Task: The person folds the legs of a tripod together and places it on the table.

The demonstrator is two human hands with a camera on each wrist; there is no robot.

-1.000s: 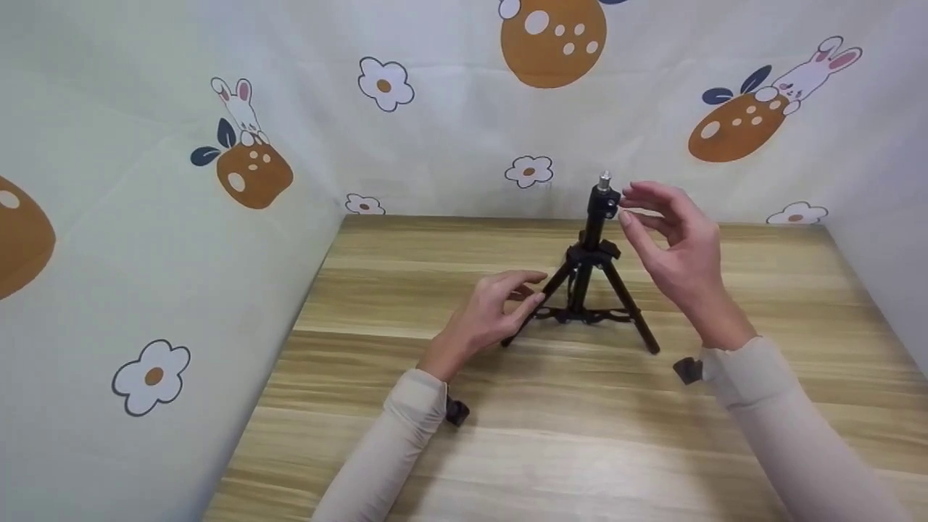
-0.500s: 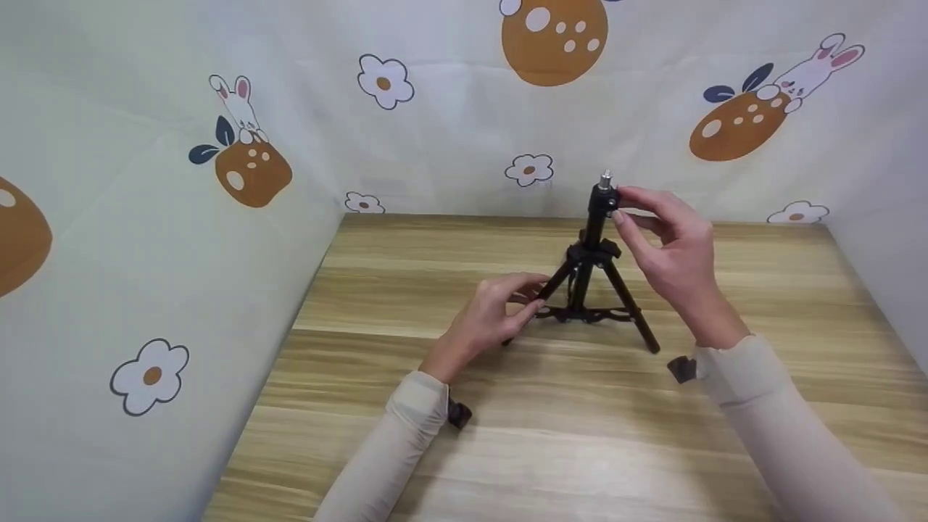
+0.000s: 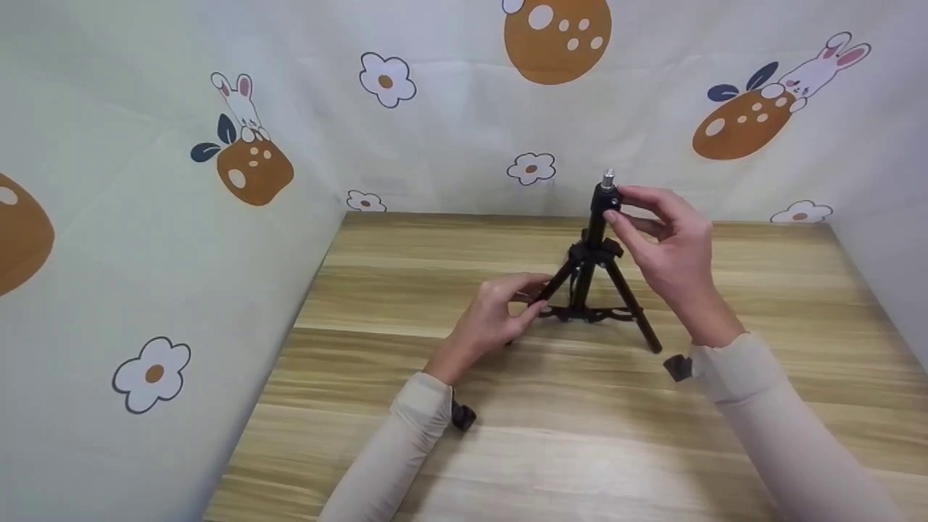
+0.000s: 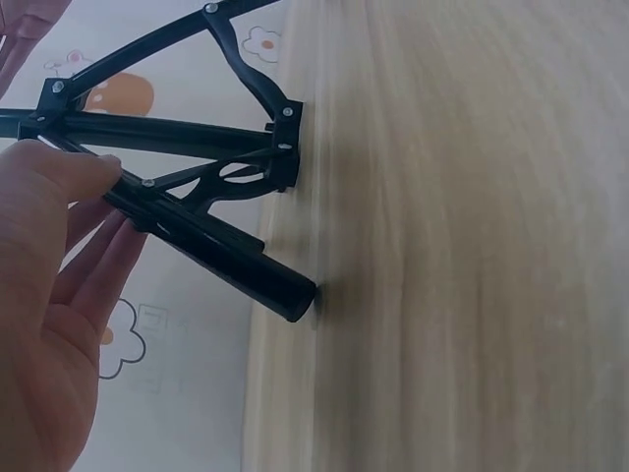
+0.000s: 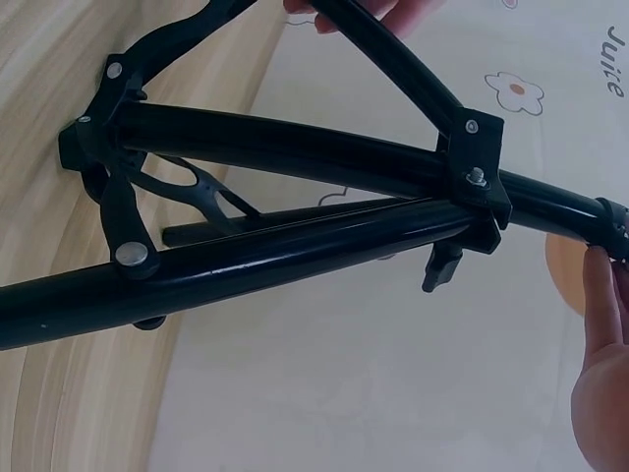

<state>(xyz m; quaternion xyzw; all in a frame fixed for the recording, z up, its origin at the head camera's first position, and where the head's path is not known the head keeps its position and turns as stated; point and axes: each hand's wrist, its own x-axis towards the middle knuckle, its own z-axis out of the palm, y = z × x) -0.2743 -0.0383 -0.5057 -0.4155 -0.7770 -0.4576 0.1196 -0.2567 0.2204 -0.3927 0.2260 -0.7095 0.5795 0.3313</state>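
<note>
While the left hand (image 3: 496,312) pinches one leg (image 4: 231,261) of the black tripod (image 3: 595,253) between thumb and fingers, the right hand (image 3: 674,250) pinches the collar (image 3: 605,199) near its top. The tripod stands between both grips on a wooden tabletop (image 3: 536,449); the metal stud (image 3: 608,180) rises just above the right grip.

Pale off-white, softly creased sheeting formed the back wall (image 3: 449,130), left wall (image 3: 87,275) and right wall (image 3: 895,181). It was printed with speckled orange-brown fruits (image 3: 557,47), long-eared white rabbits (image 3: 812,77) clinging to two of them, and dark-outlined white flowers (image 3: 386,80) with orange-brown centres. In the right wrist view, the dark printed word "Juice" (image 5: 614,79) showed at the edge. A light brown wood-grain tabletop (image 3: 565,442) met the walls, its grain running crosswise, and a whitish sheen brightened its near part.
</note>
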